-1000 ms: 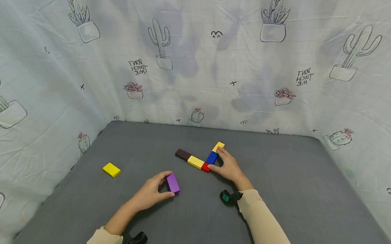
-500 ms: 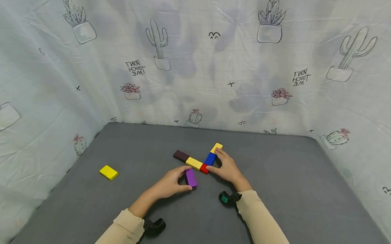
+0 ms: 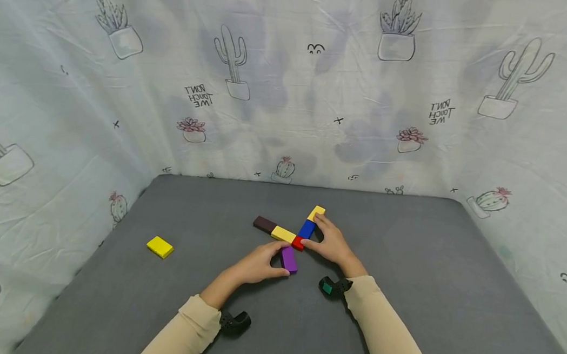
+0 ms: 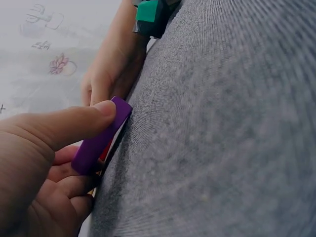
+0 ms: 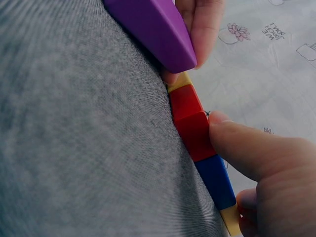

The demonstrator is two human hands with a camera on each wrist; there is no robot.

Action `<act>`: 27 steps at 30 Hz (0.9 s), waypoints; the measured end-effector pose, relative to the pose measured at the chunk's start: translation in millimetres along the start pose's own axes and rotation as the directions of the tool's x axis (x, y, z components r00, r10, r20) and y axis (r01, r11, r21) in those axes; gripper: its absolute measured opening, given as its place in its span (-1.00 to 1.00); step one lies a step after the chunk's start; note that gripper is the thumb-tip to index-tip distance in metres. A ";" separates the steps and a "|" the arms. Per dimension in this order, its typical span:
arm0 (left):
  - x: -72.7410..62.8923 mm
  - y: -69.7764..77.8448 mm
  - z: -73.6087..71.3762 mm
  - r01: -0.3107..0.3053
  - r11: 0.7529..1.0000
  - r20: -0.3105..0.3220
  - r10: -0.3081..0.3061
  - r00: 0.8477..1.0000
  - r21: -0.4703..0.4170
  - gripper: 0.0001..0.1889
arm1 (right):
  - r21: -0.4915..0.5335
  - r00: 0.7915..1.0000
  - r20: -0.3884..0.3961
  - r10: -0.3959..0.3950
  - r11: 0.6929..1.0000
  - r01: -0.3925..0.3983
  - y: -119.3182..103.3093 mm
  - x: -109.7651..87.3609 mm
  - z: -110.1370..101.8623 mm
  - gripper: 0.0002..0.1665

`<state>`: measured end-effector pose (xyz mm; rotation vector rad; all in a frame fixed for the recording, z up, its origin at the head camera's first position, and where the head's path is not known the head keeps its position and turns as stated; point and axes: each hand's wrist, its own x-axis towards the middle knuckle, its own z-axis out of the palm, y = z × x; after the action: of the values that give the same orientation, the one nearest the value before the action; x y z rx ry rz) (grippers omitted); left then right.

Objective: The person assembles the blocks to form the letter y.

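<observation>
My left hand (image 3: 258, 263) pinches a purple block (image 3: 289, 259) between thumb and fingers, just in front of the joined row of blocks. In the left wrist view, the thumb presses one end of this purple block (image 4: 94, 145) and the fingers are at the other. My right hand (image 3: 332, 244) spans one arm of the row, its thumb at the red block (image 5: 195, 133) and its fingers at the pale yellow end block (image 3: 316, 212). Between them lies a blue block (image 3: 307, 229). From the red corner, another pale yellow block (image 3: 283, 235) and a dark brown block (image 3: 265, 224) run leftward.
A bright yellow block (image 3: 160, 247) lies alone at the left of the grey table (image 3: 427, 294). A patterned curtain (image 3: 279, 79) surrounds the table's back and sides. Each wrist wears a black band, the right one (image 3: 333, 287) with a green patch.
My left hand has carried the purple block rightward and slightly away from me, up close to the red corner. The right hand keeps its place on the row.
</observation>
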<state>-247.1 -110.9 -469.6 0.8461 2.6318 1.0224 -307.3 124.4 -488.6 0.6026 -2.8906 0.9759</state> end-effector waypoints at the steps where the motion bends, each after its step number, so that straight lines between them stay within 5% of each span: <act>1: 0.6 0.5 0.2 0.001 1.000 0.005 -0.001 1.000 0.009 -0.29 | 0.001 1.000 0.000 0.001 1.000 -0.001 0.1 0.0 -0.3 -0.01; 16: -2.3 1.5 -1.1 -0.007 0.995 0.114 -0.005 0.993 0.100 -0.25 | 0.005 1.000 0.001 0.021 1.000 -0.021 3.1 2.4 -1.3 0.01; 27: -8.1 -4.4 2.4 0.013 0.997 -0.005 -0.012 1.000 0.082 -0.22 | -0.004 1.000 0.007 0.008 1.000 -0.008 0.7 1.2 -0.6 -0.01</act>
<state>-241.5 -116.8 -474.5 0.8441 2.6960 0.9197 -308.7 124.9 -488.4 0.5961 -2.9022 0.9707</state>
